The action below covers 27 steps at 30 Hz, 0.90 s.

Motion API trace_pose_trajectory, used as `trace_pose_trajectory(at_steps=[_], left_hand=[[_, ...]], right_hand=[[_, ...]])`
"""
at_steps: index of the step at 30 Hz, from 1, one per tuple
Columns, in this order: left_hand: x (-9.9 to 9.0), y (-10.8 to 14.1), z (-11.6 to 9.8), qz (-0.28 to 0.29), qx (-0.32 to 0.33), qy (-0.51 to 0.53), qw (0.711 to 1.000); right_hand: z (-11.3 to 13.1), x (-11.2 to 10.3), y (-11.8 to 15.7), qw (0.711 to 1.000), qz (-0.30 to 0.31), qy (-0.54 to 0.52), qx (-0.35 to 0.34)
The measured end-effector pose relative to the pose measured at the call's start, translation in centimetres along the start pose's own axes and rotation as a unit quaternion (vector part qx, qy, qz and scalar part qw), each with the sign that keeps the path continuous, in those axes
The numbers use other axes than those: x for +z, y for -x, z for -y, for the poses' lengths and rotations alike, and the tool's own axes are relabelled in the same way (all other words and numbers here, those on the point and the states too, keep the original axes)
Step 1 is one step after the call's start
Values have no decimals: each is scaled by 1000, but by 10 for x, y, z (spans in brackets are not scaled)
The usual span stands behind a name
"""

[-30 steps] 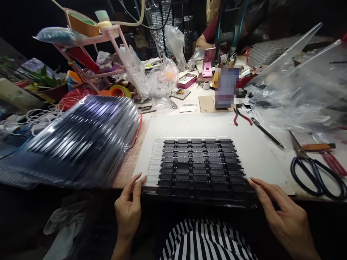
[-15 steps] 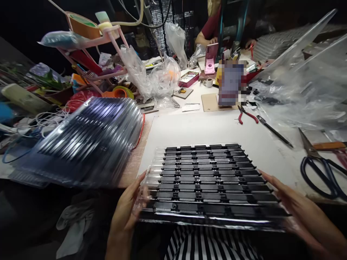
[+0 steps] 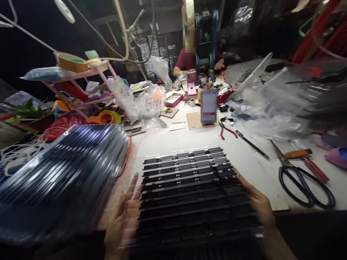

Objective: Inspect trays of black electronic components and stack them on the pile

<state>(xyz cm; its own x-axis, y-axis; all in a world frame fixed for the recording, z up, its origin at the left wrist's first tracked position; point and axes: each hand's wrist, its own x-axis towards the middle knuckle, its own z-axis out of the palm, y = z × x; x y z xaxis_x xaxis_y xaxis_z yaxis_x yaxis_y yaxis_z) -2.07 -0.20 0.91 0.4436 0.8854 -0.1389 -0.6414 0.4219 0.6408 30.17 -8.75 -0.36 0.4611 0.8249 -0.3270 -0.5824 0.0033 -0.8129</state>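
A clear plastic tray (image 3: 187,191) with several rows of black parts is held between my two hands, low over the front of the white work surface. My left hand (image 3: 126,216) presses along the tray's left edge, seen partly through the clear plastic. On the opposite edge, my right hand (image 3: 256,202) grips the side, its fingers partly hidden by the tray. The tray's near end is dark and blurred. To the left lies a stack of similar filled trays (image 3: 62,169).
Red-handled pliers (image 3: 228,131), a black pen (image 3: 252,144) and large scissors (image 3: 305,180) lie at right. A phone (image 3: 208,105) stands behind the white surface (image 3: 162,139). Plastic bags lie beyond on both sides. Another person (image 3: 185,61) sits across the table.
The view has shifted, so the background sits lower and further left. The held tray appears steeper and nearer, and both hands have shifted with it.
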Motion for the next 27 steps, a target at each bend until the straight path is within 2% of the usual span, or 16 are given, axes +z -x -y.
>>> trace_pose_trajectory(at_steps=[3,6,11,14,20,23,27], left_hand=[[-13,-6,0,39,-15,56,998],[-20,-11,2,68,-36,111,991],[-24,-14,3,55,-50,128,989],[-20,-16,4,49,-45,120,991],[-9,-17,11,46,-23,89,995],[-6,-17,14,9,-4,53,999],[-5,-17,13,-67,-6,10,998]], right_hand=[[-1,22,-2,994,23,-90,62],[4,32,-8,983,56,-131,114],[5,32,-12,967,89,-160,177],[1,28,-13,966,77,-159,191],[-2,21,-16,975,49,-111,187],[-4,16,-18,985,48,-57,159],[-16,-1,-21,997,-16,37,71]])
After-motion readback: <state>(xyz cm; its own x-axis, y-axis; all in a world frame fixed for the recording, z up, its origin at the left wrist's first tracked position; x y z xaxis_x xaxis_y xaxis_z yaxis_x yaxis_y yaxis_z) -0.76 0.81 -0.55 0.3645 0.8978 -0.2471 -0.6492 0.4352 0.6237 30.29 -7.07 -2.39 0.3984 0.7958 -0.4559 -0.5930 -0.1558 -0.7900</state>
